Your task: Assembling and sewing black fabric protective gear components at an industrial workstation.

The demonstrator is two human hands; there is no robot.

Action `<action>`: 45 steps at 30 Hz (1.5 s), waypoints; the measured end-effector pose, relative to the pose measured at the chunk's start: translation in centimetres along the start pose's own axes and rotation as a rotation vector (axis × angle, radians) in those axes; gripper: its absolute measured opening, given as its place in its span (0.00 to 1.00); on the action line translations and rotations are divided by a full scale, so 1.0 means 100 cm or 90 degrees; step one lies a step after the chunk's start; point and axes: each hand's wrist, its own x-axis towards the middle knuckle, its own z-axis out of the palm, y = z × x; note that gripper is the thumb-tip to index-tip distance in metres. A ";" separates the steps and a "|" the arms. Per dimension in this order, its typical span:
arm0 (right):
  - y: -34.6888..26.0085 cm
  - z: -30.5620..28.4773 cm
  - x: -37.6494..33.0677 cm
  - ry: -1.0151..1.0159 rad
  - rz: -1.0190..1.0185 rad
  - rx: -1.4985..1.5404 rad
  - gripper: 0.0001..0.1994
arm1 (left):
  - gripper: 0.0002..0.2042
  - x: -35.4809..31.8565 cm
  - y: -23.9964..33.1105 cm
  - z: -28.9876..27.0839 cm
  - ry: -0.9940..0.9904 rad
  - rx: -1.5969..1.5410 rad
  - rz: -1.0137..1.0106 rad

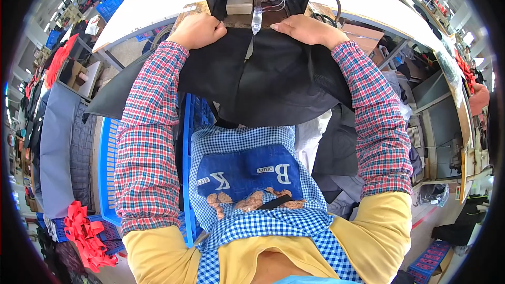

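Lt-blue fabric (315,280) nearest — blk cloth (286,81), long axis L–R — both hands (197,32) (310,30).

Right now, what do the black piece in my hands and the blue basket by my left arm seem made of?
Black piece: probably thin fabric, mostly matte; it drapes in soft folds, though the fibre can't be told.
Blue basket: most likely moulded plastic, smooth, judging by its even colour and the regular slots in its wall.
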 end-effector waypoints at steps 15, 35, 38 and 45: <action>0.021 -0.037 -0.053 0.059 0.072 -0.026 0.23 | 0.20 -0.028 -0.030 -0.016 0.051 -0.022 -0.023; 0.109 -0.053 -0.348 0.335 0.654 -0.468 0.21 | 0.18 -0.024 0.007 -0.011 0.070 -0.099 -0.002; 0.084 -0.014 -0.301 0.405 0.549 -0.166 0.17 | 0.18 -0.033 0.017 -0.015 0.084 -0.076 -0.040; -0.114 0.096 -0.151 0.091 0.240 0.816 0.26 | 0.21 -0.081 0.104 -0.014 0.110 -0.021 -0.026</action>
